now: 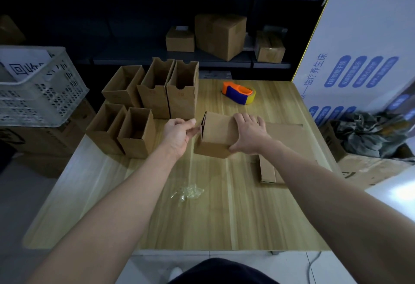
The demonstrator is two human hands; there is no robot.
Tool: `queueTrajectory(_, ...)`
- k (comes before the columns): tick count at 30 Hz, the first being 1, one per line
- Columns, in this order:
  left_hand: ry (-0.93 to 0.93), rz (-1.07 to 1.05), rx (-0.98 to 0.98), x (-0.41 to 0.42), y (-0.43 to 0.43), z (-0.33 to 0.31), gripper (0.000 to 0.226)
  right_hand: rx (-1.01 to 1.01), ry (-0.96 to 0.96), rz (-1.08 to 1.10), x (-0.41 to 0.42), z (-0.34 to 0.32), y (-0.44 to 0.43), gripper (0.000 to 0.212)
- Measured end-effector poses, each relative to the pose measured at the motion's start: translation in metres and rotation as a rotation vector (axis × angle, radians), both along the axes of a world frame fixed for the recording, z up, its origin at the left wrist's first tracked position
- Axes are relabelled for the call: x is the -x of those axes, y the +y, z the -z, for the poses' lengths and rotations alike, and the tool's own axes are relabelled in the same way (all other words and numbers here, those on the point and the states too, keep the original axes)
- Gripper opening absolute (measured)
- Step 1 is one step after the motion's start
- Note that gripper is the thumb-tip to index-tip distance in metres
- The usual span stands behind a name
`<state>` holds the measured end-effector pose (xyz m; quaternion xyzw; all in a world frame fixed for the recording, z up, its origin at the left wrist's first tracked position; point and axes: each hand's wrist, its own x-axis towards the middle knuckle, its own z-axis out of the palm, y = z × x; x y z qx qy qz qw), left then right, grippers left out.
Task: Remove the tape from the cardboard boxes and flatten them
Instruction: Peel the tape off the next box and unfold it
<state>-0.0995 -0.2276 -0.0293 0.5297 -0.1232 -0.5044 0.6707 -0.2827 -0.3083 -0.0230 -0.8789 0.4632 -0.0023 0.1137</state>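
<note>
A small cardboard box point(216, 135) lies on its side at the middle of the wooden table point(224, 212). My right hand point(247, 133) grips it from above, fingers over the top and thumb on the near face. My left hand point(179, 132) pinches the box's left end, at its flaps. Several open-topped cardboard boxes point(157, 95) stand upright at the table's back left. Flattened cardboard point(284, 135) lies to the right, partly under my right arm. A crumpled wad of clear tape point(189, 192) rests on the table in front.
An orange and blue tape dispenser point(239, 93) sits at the back of the table. A white plastic crate point(33, 86) stands at the left on a big box. A large white printed carton point(359, 48) leans at the right. Shelves behind hold more boxes point(220, 35).
</note>
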Motion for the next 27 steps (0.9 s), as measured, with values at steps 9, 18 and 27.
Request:
queueTrajectory(9, -0.096, 0.299, -0.247, -0.001, -0.004, -0.007, 0.016, -0.092, -0.083, -0.014, 0.012, 0.018, -0.002, 0.103)
queueTrajectory(18, 0.034, 0.521, -0.274, -0.012, 0.0, -0.011, 0.009, -0.256, -0.118, 0.033, 0.025, 0.03, -0.003, 0.108)
queueTrajectory(27, 0.114, 0.339, -0.187, 0.022, -0.012, -0.015, 0.017, -0.085, -0.139, -0.073, -0.023, 0.002, 0.008, 0.122)
